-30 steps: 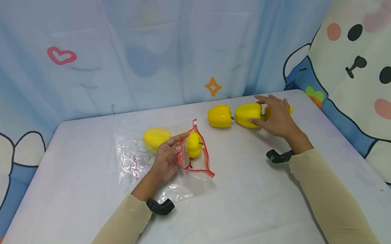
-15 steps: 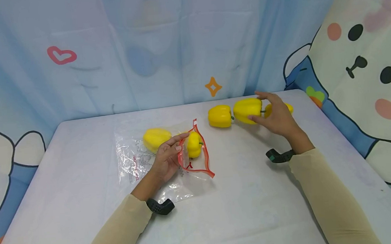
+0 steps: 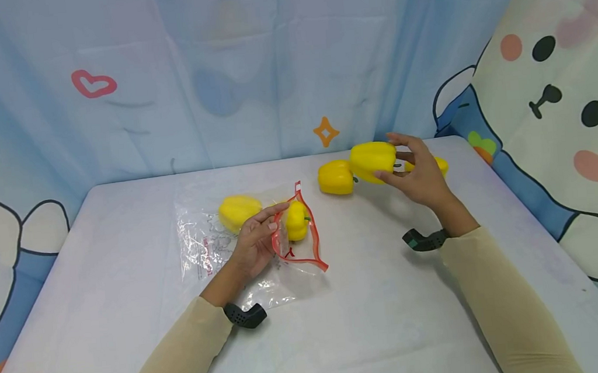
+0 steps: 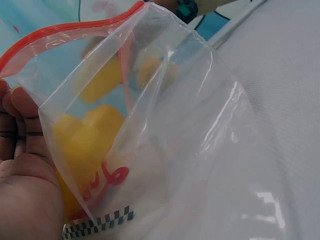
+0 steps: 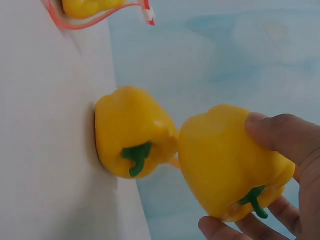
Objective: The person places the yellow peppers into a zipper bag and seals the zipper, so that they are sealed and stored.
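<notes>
My left hand (image 3: 255, 244) holds the red-edged mouth of a clear plastic bag (image 3: 199, 259), which lies on the table. One yellow pepper (image 3: 239, 212) is in the bag to the left of that hand, and another yellow pepper (image 3: 296, 222) is at the bag's mouth. My right hand (image 3: 420, 176) grips a yellow pepper (image 3: 372, 161) between thumb and fingers, raised off the table. In the right wrist view this gripped pepper (image 5: 227, 160) has its green stem pointing down.
A yellow pepper (image 3: 336, 178) rests on the white table (image 3: 372, 309) just left of the raised one. One more yellow pepper (image 3: 442, 166) sits behind my right hand, partly hidden. A blue patterned curtain (image 3: 248, 73) hangs along the table's back edge.
My right hand has lifted its pepper from the table and moved it slightly left, toward the pepper beside it. My left hand and the bag have stayed in place.
</notes>
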The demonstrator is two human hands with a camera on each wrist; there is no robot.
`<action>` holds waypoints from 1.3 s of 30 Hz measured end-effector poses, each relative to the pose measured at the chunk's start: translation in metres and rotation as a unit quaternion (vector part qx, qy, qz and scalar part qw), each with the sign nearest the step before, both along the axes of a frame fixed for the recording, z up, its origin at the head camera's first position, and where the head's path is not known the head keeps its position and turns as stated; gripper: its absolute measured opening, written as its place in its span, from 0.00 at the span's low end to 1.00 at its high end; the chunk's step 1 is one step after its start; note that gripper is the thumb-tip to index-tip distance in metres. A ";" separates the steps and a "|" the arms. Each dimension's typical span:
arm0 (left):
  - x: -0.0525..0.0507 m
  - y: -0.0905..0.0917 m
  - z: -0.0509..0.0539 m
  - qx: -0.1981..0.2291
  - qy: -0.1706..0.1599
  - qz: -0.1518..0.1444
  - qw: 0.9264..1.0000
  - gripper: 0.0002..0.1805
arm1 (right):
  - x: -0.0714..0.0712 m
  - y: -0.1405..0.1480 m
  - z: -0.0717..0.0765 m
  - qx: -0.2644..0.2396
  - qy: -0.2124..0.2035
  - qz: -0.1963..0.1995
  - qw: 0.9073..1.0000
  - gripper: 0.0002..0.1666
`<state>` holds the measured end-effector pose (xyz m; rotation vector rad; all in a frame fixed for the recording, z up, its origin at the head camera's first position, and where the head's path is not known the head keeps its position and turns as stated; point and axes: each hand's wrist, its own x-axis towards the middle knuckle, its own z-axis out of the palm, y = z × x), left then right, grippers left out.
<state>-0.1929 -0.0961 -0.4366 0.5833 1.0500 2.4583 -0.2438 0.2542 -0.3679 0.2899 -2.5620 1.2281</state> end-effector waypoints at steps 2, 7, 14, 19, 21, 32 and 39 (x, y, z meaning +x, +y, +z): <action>0.000 0.000 0.000 -0.001 0.002 0.000 1.000 0.19 | 0.001 -0.003 0.001 -0.007 0.002 0.002 1.000 0.45; 0.000 0.000 0.000 -0.001 0.003 0.001 1.000 0.20 | 0.001 -0.008 0.002 -0.042 -0.008 0.019 0.999 0.46; -0.001 -0.001 -0.001 -0.002 0.006 0.000 1.000 0.20 | 0.003 -0.018 0.002 -0.074 -0.008 0.054 0.996 0.43; -0.001 -0.001 -0.001 -0.003 0.012 0.000 1.000 0.20 | 0.006 -0.024 0.001 -0.074 -0.019 0.057 0.995 0.40; -0.001 -0.001 -0.001 -0.004 0.012 0.001 1.000 0.20 | 0.007 -0.027 0.000 -0.075 -0.025 0.058 0.995 0.39; -0.001 -0.001 -0.001 -0.009 0.000 0.003 1.000 0.19 | 0.011 -0.038 -0.011 -0.118 -0.047 0.125 0.984 0.36; -0.002 0.000 -0.001 -0.008 -0.003 0.007 1.000 0.20 | 0.014 -0.044 -0.019 -0.145 -0.062 0.190 0.969 0.35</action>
